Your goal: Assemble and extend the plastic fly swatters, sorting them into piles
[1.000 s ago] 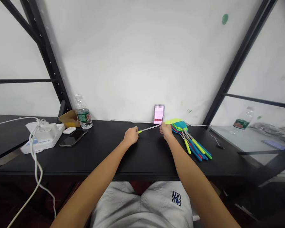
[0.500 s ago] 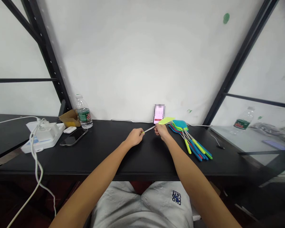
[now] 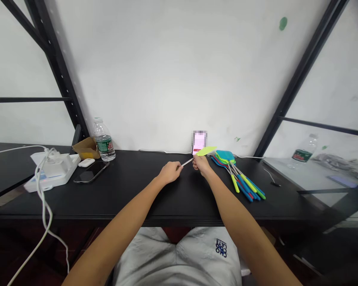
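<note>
Bare forearms and light grey shorts with navy block lettering on one leg

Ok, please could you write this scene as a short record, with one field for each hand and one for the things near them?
Left hand: holds the lower end of a lime-green fly swatter.
Right hand: holds its metal shaft, nearer the head.
Things nearby: pile of fly swatters beside the right hand, on a black desk.

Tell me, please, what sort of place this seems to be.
Probably an indoor work desk: a black tabletop, a black metal rack frame around it, and a white power strip with cables.
</note>
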`<state>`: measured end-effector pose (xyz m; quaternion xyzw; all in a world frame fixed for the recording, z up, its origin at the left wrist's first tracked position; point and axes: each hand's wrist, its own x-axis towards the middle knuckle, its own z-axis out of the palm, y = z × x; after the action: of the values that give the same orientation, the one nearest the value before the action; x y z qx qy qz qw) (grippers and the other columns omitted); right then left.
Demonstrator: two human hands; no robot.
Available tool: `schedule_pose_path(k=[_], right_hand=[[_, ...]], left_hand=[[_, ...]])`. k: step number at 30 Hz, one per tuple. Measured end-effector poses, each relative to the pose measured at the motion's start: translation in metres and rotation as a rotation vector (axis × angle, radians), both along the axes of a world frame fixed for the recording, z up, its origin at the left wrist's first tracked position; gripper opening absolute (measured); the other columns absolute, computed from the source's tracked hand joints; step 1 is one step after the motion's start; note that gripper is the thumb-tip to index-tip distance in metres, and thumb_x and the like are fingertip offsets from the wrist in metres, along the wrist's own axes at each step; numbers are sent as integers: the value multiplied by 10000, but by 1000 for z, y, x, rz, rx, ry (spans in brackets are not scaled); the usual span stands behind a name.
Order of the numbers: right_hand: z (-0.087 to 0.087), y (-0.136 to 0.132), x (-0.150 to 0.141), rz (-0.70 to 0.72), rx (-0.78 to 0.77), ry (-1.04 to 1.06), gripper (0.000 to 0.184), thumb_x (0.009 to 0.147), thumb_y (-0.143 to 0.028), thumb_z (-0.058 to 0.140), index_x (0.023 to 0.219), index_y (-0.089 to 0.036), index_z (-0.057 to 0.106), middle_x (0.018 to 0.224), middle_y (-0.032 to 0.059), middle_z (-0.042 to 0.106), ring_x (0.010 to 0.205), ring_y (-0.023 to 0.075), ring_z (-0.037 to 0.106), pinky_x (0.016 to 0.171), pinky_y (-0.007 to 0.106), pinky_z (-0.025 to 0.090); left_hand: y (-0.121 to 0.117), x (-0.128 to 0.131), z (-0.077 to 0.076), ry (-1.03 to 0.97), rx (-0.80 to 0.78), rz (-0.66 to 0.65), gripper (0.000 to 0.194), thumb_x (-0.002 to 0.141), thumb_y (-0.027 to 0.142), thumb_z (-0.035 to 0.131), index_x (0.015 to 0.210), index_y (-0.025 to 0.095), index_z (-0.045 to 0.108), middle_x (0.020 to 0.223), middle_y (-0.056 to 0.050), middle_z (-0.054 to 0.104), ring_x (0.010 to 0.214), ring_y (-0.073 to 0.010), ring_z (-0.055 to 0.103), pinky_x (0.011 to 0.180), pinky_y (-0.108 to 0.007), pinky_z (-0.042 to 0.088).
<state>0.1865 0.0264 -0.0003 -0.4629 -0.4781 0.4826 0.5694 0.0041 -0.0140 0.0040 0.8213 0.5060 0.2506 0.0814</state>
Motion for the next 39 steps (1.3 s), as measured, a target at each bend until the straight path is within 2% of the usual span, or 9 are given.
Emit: schedule_pose_path(k=[6,12,16,22,29,34,39], right_hand=[[3,-2,3,-9,-2,6,265,800,-196,516,631,-219,312,464,-82,325,351,40,283,325,150,175],[0,-2,0,79,4,-11,293,819,-218,521,618,-222,308,457,-86,302,348,40,274,326,153,176],[-1,-1,-3,107,0,-4,313,835,-228,533,611,-223,315,437,-105,252,336,34,214,317,152,149],[0,4,2,-2,-1,80,345,814,-153,515,594,-231,260,424,-110,222,332,26,181,317,147,126],[0,17,38,-174,6,141,313,788,-163,541,620,-230,285,412,-118,226,325,29,179,302,143,122],[0,17,47,-155,28,133,311,786,-182,544,607,-227,293,410,-117,216,322,31,177,299,149,122],[3,15,45,-204,-53,169,290,853,-291,503,611,-213,362,417,-91,285,312,43,222,293,169,143]], left_hand=[[-1,-1,1,6,-18,16,303,925,383,442,892,196,679,848,-64,705,769,-177,620,678,-252,411],[-2,0,2,-13,-26,-25,308,936,366,417,873,203,670,834,-55,702,748,-169,617,678,-247,421],[-2,2,3,23,-30,41,287,931,322,416,900,213,680,875,-63,706,795,-180,621,685,-252,419],[3,-1,4,88,-18,155,289,934,347,401,912,252,673,917,-61,698,845,-204,624,703,-277,424],[11,-18,7,125,-19,182,284,935,384,412,928,273,674,936,-56,697,897,-219,620,771,-301,434],[14,-24,5,128,-11,154,284,938,386,412,951,275,673,957,-59,698,908,-224,621,777,-304,435],[16,-23,1,104,5,154,269,934,360,419,967,281,673,964,-46,702,909,-213,623,758,-289,429]])
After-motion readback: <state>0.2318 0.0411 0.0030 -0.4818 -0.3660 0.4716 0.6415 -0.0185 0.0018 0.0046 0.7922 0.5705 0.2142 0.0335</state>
